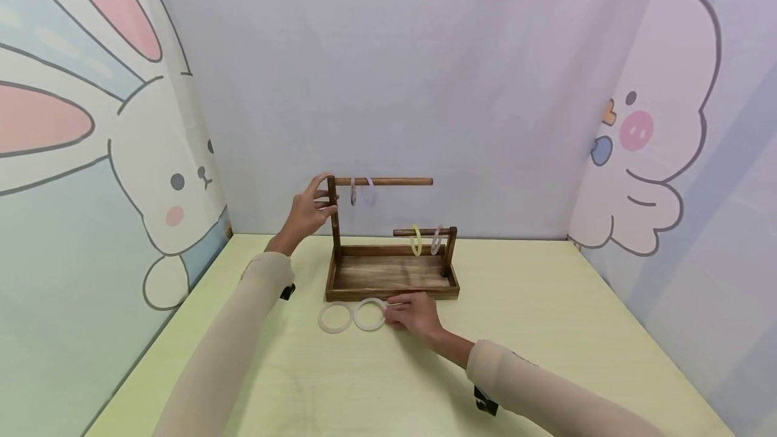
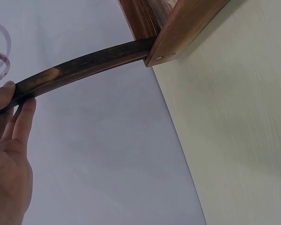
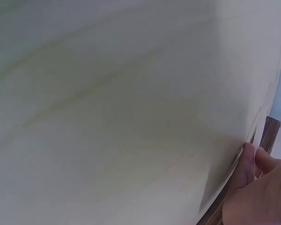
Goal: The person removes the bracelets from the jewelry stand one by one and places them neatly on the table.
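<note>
Dark brown rack [image 1: 392, 274], yellow bangle [image 1: 416, 241]

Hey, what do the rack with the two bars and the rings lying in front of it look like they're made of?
The rack looks like dark-stained wood: grain streaks show on its tray floor, and a screw sits in its corner joint. The two rings on the table are translucent and milky white with a smooth sheen, so plastic, glass or jade-like stone; the look leaves it open. The right hand touches one of them.

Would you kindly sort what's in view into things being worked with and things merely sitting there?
In use: wooden rack, left hand on its tall post; white bangle at right hand.
Idle: second white bangle; yellow bangle; green table.
</note>
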Demonstrator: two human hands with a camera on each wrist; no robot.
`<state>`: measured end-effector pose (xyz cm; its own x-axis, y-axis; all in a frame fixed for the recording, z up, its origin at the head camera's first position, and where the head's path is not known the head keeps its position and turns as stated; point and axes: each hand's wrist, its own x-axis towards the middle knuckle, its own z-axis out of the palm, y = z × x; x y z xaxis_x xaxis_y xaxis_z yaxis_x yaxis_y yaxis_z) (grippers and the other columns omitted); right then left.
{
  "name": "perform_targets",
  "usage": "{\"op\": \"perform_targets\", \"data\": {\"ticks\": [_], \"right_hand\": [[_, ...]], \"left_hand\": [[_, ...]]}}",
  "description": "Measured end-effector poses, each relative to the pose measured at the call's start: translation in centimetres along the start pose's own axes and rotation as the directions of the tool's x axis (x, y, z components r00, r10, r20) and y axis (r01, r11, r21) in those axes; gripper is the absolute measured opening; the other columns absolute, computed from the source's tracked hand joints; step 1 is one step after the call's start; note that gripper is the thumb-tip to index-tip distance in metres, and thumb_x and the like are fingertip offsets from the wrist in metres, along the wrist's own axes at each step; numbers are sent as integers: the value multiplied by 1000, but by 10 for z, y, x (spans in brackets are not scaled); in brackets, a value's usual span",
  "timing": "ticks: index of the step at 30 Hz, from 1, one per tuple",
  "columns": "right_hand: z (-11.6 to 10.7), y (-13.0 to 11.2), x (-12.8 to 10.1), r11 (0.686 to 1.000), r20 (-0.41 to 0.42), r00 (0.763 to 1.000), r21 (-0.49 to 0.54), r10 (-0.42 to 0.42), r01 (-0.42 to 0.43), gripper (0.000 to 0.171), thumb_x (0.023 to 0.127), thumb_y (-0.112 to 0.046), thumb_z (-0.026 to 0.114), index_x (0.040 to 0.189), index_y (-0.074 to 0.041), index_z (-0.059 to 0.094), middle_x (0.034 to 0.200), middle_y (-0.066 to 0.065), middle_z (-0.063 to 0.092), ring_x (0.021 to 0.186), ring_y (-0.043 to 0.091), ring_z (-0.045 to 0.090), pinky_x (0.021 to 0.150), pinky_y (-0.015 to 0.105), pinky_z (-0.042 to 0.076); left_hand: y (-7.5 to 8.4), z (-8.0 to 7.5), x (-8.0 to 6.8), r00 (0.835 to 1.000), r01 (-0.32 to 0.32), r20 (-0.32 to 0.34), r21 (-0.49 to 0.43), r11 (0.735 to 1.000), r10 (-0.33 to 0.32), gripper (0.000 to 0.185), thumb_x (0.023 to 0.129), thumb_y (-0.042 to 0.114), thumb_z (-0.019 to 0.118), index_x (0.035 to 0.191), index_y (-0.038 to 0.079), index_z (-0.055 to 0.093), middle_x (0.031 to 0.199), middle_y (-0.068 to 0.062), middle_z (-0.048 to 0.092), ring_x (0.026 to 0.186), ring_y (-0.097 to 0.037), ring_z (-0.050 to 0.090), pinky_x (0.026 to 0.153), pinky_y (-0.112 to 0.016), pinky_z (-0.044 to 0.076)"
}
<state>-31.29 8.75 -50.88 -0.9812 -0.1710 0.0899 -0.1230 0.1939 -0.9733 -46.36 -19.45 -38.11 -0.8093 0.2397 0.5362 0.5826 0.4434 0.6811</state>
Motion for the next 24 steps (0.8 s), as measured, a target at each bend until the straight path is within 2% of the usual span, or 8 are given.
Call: {"op": "perform_targets", "data": {"ticks": [5,12,19,24], "right_hand": [[0,-3,-2,1000,-6,1000,9,-12,12,29,91,4,77,115,18,70,95,30,75,86,42,76,71,46,66],[-1,-27,-15,1000,-14,1000,13,-15,16,29,90,6,76,114,21,68,95,33,73,85,45,75,72,51,65],[-1,1,-1,1000,-39,999,-1,9,-9,29,89,1,81,112,15,72,92,25,76,81,35,78,66,39,66],[-2,3,0,1000,-50,999,-9,21,-22,29,87,-1,83,110,13,74,89,20,78,77,28,79,63,32,65]], "left_hand": [[1,1,0,1000,-10,-3,0,1000,10,81,93,-8,73,158,25,37,129,-26,67,111,-42,71,92,-51,61],[0,1,1,1000,-14,-11,5,1000,14,81,93,-8,73,158,24,37,128,-26,68,110,-41,72,91,-49,61],[-1,1,1,1000,-15,-13,11,1000,16,81,93,-8,73,158,24,38,127,-26,68,110,-41,72,91,-50,61],[-2,2,2,1000,-20,-18,11,1000,20,80,92,-8,74,157,23,38,126,-26,69,109,-41,72,91,-50,62]]}}
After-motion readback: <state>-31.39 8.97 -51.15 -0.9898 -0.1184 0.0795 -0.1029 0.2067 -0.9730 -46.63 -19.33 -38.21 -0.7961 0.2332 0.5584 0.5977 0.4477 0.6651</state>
